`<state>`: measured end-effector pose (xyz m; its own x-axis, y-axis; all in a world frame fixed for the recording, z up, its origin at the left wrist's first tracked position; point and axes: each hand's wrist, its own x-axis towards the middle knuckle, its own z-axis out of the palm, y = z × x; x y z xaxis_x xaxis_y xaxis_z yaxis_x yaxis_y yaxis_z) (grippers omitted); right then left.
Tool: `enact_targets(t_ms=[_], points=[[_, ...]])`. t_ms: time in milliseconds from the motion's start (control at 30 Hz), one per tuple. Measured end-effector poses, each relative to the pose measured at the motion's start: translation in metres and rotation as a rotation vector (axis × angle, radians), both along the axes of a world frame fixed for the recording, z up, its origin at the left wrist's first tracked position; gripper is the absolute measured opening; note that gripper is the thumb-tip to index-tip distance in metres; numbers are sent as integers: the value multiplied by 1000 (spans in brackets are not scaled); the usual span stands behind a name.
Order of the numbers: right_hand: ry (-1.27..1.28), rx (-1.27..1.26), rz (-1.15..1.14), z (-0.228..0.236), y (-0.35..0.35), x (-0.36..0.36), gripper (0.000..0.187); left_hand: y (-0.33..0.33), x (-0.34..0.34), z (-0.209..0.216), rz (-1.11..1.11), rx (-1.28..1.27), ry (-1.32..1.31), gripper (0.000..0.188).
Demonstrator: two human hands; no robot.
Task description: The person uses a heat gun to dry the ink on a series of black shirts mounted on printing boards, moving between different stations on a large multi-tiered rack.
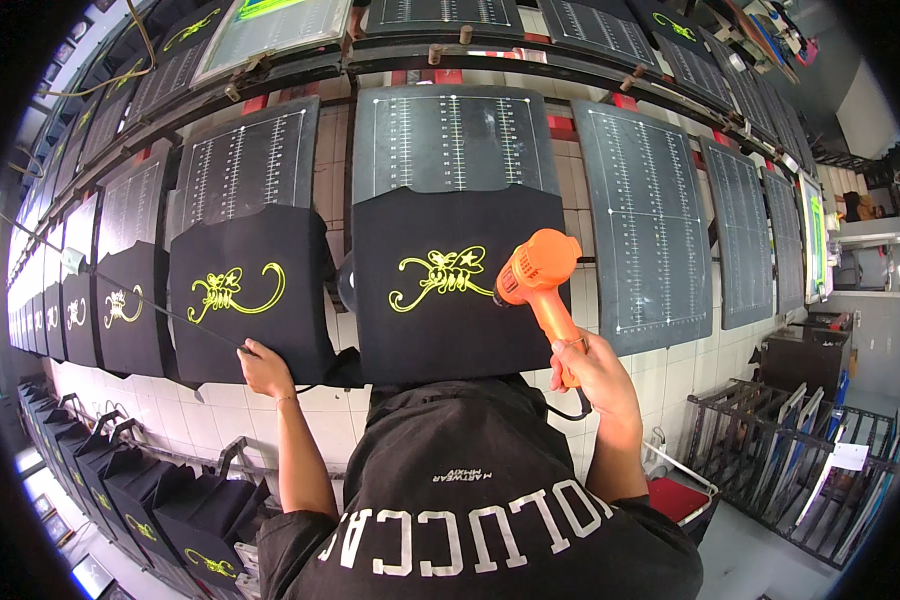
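My right hand [600,372] is wrapped round the handle of an orange heat gun [540,270]. Its dark nozzle points left, close over the right end of a yellow line print [440,277]. That print is on a black shirt [460,345] stretched over a grey marked board in front of me. My left hand [268,370] is closed on a thin black cord [190,322], which runs up to the far left past a pale connector [73,260]. Below that hand's fingertips lies the lower edge of a second black shirt [255,345] with a similar yellow print.
Further printed black shirts [130,300] line the rack to the left. Bare grey boards [645,220] stand to the right. A metal rail [450,70] crosses behind. More shirts [150,500] hang at lower left; a black rack of frames [800,460] stands at right.
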<state>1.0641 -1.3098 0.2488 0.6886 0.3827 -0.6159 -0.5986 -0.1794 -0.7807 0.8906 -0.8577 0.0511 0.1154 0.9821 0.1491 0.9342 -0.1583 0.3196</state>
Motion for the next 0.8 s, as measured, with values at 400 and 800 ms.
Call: enact_targets(t_ms=[400,800], points=[[-45,48,94,-8,49,13,31,-1,0,5,-27,28,-63,44],[-86,-72,-65,-8,78,13,30,17,-28,-4,-232,-94,-116,53]])
